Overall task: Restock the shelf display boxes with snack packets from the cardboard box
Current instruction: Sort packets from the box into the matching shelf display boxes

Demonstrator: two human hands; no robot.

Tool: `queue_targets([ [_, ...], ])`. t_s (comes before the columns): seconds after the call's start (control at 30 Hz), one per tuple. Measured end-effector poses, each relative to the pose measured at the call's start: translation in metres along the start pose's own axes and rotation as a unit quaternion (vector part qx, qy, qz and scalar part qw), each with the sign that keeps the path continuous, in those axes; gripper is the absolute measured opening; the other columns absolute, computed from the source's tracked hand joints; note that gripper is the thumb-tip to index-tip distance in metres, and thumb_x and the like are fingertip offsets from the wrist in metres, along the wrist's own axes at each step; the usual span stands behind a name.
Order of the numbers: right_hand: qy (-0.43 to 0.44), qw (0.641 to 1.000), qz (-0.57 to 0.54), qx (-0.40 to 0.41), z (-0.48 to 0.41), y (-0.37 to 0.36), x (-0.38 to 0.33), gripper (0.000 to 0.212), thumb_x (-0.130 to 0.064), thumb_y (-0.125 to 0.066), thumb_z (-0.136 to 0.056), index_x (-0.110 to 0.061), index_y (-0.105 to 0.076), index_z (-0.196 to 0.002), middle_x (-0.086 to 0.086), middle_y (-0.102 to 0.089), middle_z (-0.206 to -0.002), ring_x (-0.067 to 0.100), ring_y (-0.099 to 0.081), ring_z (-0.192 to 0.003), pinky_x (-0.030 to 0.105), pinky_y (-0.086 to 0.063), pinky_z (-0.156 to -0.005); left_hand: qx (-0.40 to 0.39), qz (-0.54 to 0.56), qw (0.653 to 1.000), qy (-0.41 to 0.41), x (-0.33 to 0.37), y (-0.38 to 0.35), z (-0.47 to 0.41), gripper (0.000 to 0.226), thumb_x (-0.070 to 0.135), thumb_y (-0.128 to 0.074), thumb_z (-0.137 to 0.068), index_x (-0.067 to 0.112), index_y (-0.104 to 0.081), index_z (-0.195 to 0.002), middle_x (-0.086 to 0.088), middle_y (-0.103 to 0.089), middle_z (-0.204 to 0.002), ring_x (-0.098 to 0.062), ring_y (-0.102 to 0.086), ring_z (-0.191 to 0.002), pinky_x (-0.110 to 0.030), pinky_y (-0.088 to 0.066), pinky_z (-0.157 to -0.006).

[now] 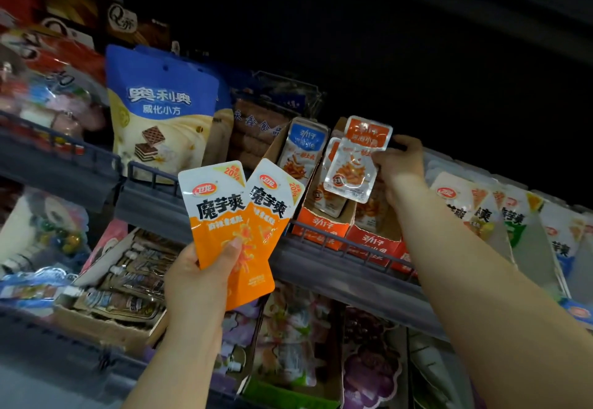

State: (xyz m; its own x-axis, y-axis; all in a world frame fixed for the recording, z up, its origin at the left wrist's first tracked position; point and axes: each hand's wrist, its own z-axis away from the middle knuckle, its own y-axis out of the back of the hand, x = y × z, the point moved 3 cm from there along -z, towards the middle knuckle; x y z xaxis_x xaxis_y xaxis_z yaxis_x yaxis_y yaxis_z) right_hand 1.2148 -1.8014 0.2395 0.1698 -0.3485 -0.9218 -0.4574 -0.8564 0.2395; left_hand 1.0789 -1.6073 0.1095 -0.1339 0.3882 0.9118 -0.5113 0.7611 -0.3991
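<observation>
My left hand [196, 280] is low and near me, in front of the shelf edge [154, 203]. It grips two orange-and-white packets [218, 213] by their lower ends, with my thumb across the front one. They fan out upward, the left one overlapping the right, and both are upright with their printed faces toward me.

My right hand [401, 168] is raised farther off and to the right, up at the shelf. It pinches some small clear packets with orange tops [353, 168], thumb on the front and fingers curled behind. I count at least two (how many exactly I cannot tell, since they overlap). They hang just above the open orange display box [321, 227], which already holds more of the same kind standing on end.

Just left of that box is another display box with blue-topped packets [301, 148] leaning back in it. Just right of the orange box, under my right wrist, is a red display box [375, 241]. All three sit behind the low wire rail [353, 246] at the front of the shelf.

Farther left on the same shelf stands a large blue and cream wafer bag [160, 110]. To the right of my right forearm runs a row of white packets [465, 206] like the ones in my left hand, some with green or blue lower halves.

On the shelf below, to the left of my left hand, a cardboard tray [106, 328] holds dark packets lying flat.
</observation>
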Motion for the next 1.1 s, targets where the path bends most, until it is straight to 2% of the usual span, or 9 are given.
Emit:
queue_targets([
  [0.07,0.018,0.999,0.034,0.005,-0.001,-0.005,0.008,0.042,-0.007,-0.057,-0.086,-0.007,-0.041,-0.125,0.013,-0.055,-0.122,0.027,-0.055,-0.111,0.038,-0.045,-0.096,0.002,-0.003,1.0,-0.003,0.002,0.002,-0.001,0.013,0.018,-0.063,-0.082,0.024,-0.059,-0.071,0.006,-0.063,-0.076,-0.013,-0.059,-0.071,-0.025,-0.043,-0.058],
  [0.13,0.026,0.998,0.06,0.002,-0.002,-0.01,0.015,0.035,-0.01,-0.054,-0.089,-0.006,-0.044,-0.122,0.012,-0.056,-0.121,0.026,-0.055,-0.109,0.031,-0.045,-0.086,0.006,0.006,1.0,-0.001,0.002,0.006,-0.003,0.012,0.018,-0.063,-0.082,0.024,-0.059,-0.072,0.005,-0.064,-0.076,-0.013,-0.059,-0.071,-0.025,-0.043,-0.058],
  [0.33,0.005,0.999,-0.046,-0.003,-0.004,-0.024,0.011,0.047,-0.003,-0.055,-0.088,-0.01,-0.035,-0.13,0.013,-0.056,-0.119,0.025,-0.055,-0.111,0.042,-0.045,-0.099,0.006,0.014,1.0,0.003,0.002,0.01,-0.007,0.012,0.017,-0.064,-0.081,0.022,-0.06,-0.07,0.015,-0.066,-0.054,-0.012,-0.06,-0.068,-0.024,-0.042,-0.055],
  [0.43,0.023,0.998,-0.028,-0.052,-0.003,-0.03,0.005,0.054,-0.007,-0.056,-0.089,-0.011,-0.03,-0.136,0.004,-0.056,-0.107,0.016,-0.056,-0.101,0.034,-0.048,-0.088,0.007,0.015,1.0,0.005,0.002,0.009,-0.007,0.011,0.017,-0.064,-0.081,0.022,-0.06,-0.071,0.007,-0.067,-0.066,-0.013,-0.06,-0.07,-0.025,-0.042,-0.055],
  [0.53,0.018,0.996,-0.003,-0.089,0.0,-0.032,0.009,0.044,-0.011,-0.055,-0.089,-0.009,-0.04,-0.13,0.008,-0.058,-0.116,0.022,-0.057,-0.108,0.036,-0.048,-0.089,0.004,0.017,1.0,0.01,0.001,0.008,-0.007,0.009,0.017,-0.064,-0.08,0.022,-0.061,-0.073,0.001,-0.066,-0.079,-0.015,-0.061,-0.072,-0.026,-0.043,-0.057],
  [0.73,0.102,0.97,0.202,-0.087,0.002,-0.033,0.007,0.03,-0.008,-0.048,-0.092,-0.005,-0.049,-0.122,0.013,-0.057,-0.124,0.026,-0.055,-0.115,0.025,-0.039,-0.079,-0.001,0.012,1.0,0.012,-0.001,0.008,-0.008,0.012,0.016,-0.064,-0.081,0.022,-0.06,-0.072,0.003,-0.065,-0.074,-0.013,-0.061,-0.069,-0.025,-0.042,-0.055],
  [0.87,0.112,0.949,0.283,-0.08,-0.001,-0.036,0.008,0.053,-0.005,-0.053,-0.088,-0.015,-0.03,-0.135,0.014,-0.051,-0.128,0.029,-0.053,-0.116,0.03,-0.043,-0.079,-0.004,0.011,1.0,0.012,-0.001,0.008,-0.009,0.012,0.016,-0.064,-0.08,0.02,-0.06,-0.07,0.005,-0.065,-0.07,-0.013,-0.06,-0.068,-0.026,-0.043,-0.057],
  [0.97,0.13,0.924,0.35,-0.079,-0.004,-0.035,0.011,0.058,-0.003,-0.054,-0.087,-0.018,-0.03,-0.138,0.014,-0.041,-0.137,0.03,-0.041,-0.126,0.034,-0.042,-0.093,-0.007,-0.001,1.0,0.008,-0.003,0.008,-0.01,0.011,0.016,-0.064,-0.081,0.019,-0.061,-0.071,0.003,-0.066,-0.071,-0.014,-0.061,-0.068,-0.026,-0.044,-0.057],
  [1.1,0.204,0.865,0.45,-0.085,-0.007,-0.027,0.008,0.054,-0.009,-0.055,-0.087,-0.022,-0.038,-0.137,0.008,-0.032,-0.143,0.028,-0.025,-0.132,0.035,-0.024,-0.108,-0.018,-0.02,1.0,0.005,-0.004,0.007,-0.01,0.008,0.017,-0.064,-0.08,0.02,-0.062,-0.073,0.006,-0.068,-0.062,-0.01,-0.064,-0.06,-0.024,-0.048,-0.048],
])
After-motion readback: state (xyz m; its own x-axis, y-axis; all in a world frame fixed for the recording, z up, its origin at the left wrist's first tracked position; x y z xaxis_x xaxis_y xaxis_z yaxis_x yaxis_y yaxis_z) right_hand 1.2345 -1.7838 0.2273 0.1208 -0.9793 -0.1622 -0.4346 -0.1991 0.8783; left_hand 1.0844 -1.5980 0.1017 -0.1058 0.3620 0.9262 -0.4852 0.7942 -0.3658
